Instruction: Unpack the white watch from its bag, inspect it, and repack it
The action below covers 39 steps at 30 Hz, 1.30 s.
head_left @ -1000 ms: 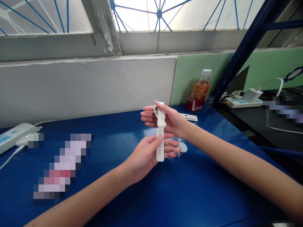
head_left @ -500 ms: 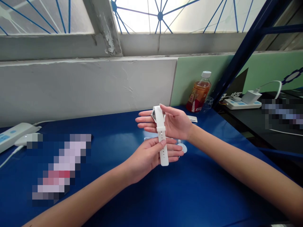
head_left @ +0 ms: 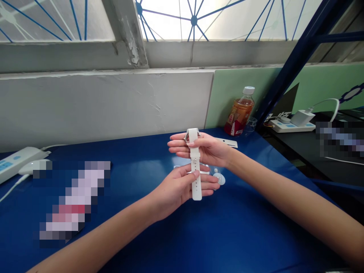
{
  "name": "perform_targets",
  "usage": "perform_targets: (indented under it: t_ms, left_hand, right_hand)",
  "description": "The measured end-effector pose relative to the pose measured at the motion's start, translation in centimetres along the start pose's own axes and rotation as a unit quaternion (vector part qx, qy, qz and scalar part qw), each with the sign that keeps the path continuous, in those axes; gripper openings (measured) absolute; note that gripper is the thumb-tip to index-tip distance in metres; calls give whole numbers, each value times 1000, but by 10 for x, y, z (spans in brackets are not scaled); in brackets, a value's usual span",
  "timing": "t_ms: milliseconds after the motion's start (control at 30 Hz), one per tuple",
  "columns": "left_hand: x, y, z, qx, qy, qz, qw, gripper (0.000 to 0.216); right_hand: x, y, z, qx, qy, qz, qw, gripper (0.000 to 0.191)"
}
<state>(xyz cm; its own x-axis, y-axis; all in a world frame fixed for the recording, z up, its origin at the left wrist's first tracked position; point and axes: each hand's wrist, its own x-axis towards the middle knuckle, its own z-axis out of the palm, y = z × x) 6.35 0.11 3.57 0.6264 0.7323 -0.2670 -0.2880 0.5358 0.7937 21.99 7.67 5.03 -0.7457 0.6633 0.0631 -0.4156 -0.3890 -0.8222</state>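
Observation:
A white wristwatch [head_left: 195,155] with a perforated strap is held upright in front of me, its buckle fastened partway down. My left hand [head_left: 182,184] grips the lower strap end, thumb pressed on the holes and fingers stretched out behind. Higher up, my right hand [head_left: 209,148] holds the watch-case end, with its thumb across the strap and its fingers extended behind. The strap covers most of the watch case. Behind my hands on the table lie a round pale disc [head_left: 219,179] and a flat white piece [head_left: 227,142], both partly hidden.
The blue table [head_left: 176,242] runs back to the wall. A drink bottle [head_left: 239,112] stands at the back right beside a clear cup [head_left: 250,125]. Power strips [head_left: 17,163] with cables lie at the left and at the far right. A blurred-out flat object [head_left: 75,201] lies at the left.
My right thumb has come down from the top of the watch onto the strap. The right hand has shifted slightly right, while the left hand keeps its hold.

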Motion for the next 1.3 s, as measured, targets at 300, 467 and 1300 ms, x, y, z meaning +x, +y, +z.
perform_targets:
  t_ms: [300, 467, 1300]
  left_hand:
    - [1, 0, -2, -4, 0, -1, 1000, 23]
    - [-1, 0, -3, -5, -15, 1, 1000, 23]
    - [0, 0, -4, -9, -16, -6, 1000, 20]
  right_hand:
    - [-1, -1, 4, 51, 0, 46, 998, 45]
    - [-1, -4, 5, 58, -6, 44, 997, 66]
    - [-2, -4, 1, 80, -6, 40, 996, 59]
